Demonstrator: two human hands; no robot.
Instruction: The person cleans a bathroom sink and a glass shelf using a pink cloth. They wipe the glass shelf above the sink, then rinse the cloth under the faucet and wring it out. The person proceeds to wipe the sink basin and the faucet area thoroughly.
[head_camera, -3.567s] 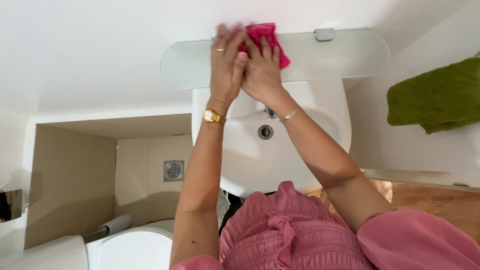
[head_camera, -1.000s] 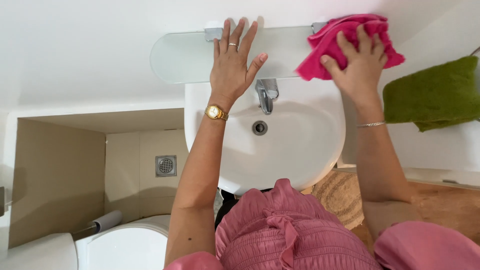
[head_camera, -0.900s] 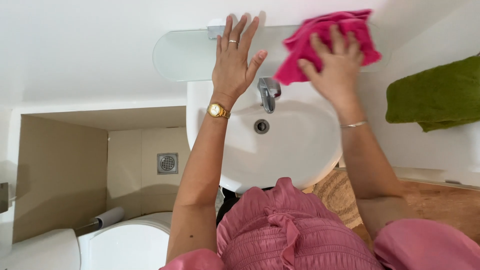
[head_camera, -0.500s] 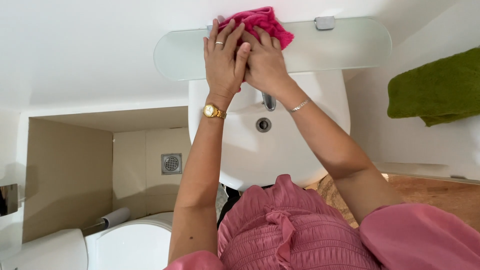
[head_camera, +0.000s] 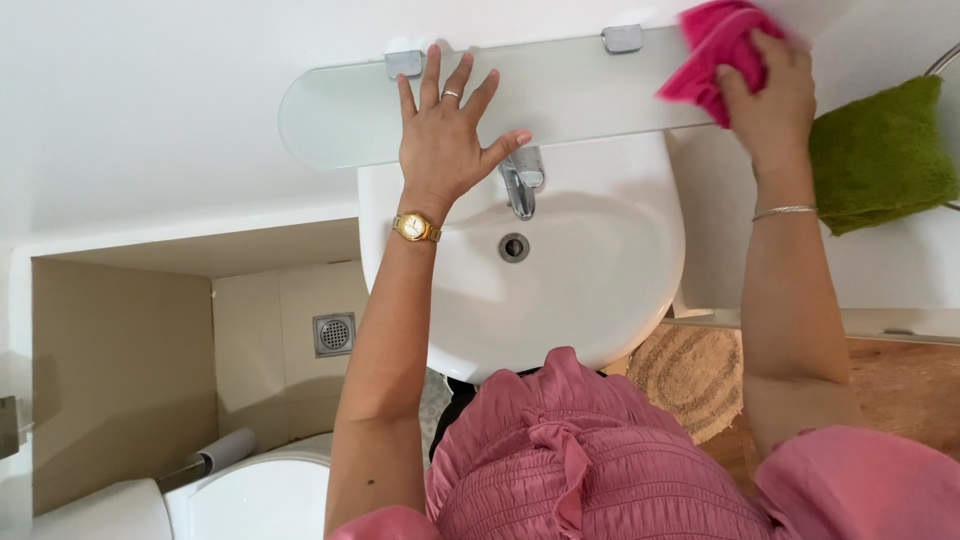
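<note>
Both hands were up on the glass shelf (head_camera: 330, 120) above the sink (head_camera: 600, 290). Left hand (head_camera: 445, 150) lay flat, fingers spread, holding nothing. Right hand (head_camera: 770, 95) gripped the pink cloth (head_camera: 715, 45) at the shelf's right end, well apart from the left.

The scene is lit brightly and evenly by soft white light. Only faint shadows are cast under the glass shelf (head_camera: 560, 95) and beside the sink (head_camera: 590, 290). Slight motion blur is seen on the pink cloth (head_camera: 715, 45). Straight lines are bent near the edges.
</note>
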